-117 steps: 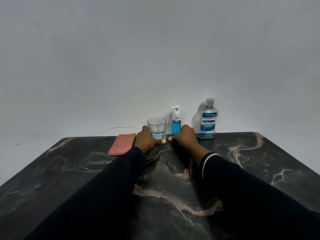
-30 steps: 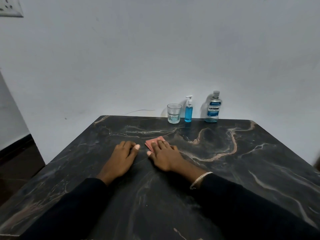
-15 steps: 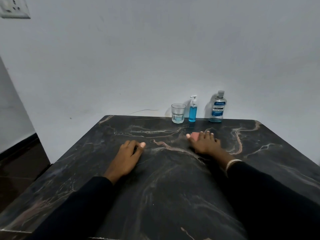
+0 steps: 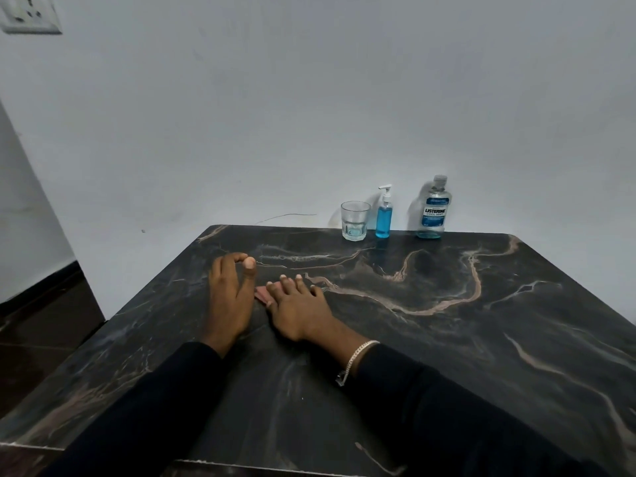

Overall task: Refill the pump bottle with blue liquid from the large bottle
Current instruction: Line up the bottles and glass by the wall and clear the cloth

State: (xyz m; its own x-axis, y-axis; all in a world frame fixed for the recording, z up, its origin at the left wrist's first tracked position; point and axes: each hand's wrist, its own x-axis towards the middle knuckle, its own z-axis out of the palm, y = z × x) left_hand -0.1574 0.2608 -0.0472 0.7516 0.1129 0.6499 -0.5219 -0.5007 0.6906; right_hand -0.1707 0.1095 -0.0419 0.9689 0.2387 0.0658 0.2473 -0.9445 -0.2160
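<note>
The small pump bottle (image 4: 383,218), nearly full of blue liquid, stands upright at the table's far edge. To its right stands the large clear mouthwash bottle (image 4: 434,215), capped, with only a little blue liquid at its bottom. My right hand (image 4: 299,308) lies flat, pressing a pink cloth (image 4: 262,295) onto the table; only the cloth's left corner shows. My left hand (image 4: 229,297) rests just left of it, fingers loosely curled, holding nothing. Both hands are well short of the bottles.
A clear glass (image 4: 355,221) with a little liquid stands left of the pump bottle. The dark marble table (image 4: 447,339) meets a white wall at the back. A wall socket (image 4: 29,13) sits at the upper left; dark floor lies left of the table.
My right hand has slid the pink cloth from the table's middle right back left, beside my left hand. The left hand has stayed roughly in place. The bottles and glass have not moved.
</note>
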